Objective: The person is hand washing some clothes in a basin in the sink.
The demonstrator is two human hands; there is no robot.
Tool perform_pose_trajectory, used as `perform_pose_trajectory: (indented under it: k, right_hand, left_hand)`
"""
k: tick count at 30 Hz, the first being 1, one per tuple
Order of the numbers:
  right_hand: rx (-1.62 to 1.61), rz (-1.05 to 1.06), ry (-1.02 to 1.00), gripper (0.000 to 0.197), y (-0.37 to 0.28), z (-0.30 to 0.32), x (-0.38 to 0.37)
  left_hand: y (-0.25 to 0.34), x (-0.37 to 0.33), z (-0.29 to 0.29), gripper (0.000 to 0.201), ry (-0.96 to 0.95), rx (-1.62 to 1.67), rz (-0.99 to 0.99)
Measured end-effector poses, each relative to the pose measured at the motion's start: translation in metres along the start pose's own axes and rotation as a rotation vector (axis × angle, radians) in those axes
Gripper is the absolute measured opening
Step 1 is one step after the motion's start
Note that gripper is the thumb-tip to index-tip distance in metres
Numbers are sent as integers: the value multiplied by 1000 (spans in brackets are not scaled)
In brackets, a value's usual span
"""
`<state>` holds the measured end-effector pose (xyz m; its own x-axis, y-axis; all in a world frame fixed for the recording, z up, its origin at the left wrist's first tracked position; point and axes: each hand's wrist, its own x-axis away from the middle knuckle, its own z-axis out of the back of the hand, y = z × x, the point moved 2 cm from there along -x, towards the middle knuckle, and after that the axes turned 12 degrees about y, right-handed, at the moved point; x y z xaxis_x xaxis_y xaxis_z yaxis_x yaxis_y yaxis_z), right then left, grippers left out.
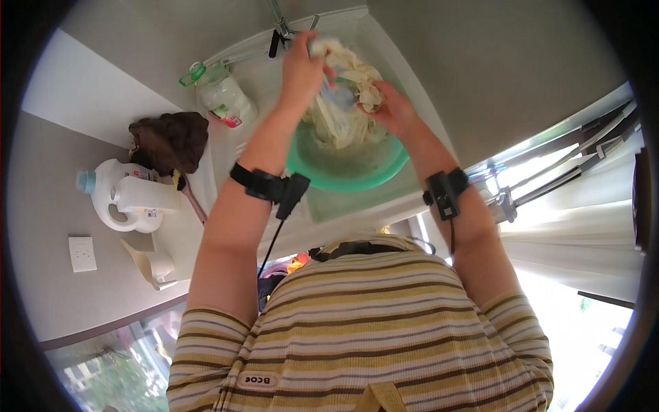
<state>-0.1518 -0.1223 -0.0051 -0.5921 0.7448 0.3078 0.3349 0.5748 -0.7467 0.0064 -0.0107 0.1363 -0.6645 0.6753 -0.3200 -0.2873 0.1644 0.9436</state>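
Both forearms (271,144) stretch forward; hands (302,69) (397,111) curled, the left farther out.

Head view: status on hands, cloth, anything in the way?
Left hand and right hand gripping cream cloth. Cloth bunched over green basin; water contact unclear. Tap close by left hand.

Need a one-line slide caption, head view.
Left hand and right hand hold a bunched cream cloth over a green basin in a white sink.
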Motion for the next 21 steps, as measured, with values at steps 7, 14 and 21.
perform_pose_trajectory:
  k: [7, 14, 21]
  right_hand:
    - [-504, -328, -52, 46, 35, -27, 21]
    - [-254, -215, -41, 44, 71, -13, -16]
    - [-544, -338, -274, 37, 73, -21, -29]
  left_hand:
    - [-82, 96, -19, 24, -246, -194, -155]
    - [-62, 97, -50, 22, -180, -537, -471]
    - [-122, 41, -59, 26, 21, -724, -324]
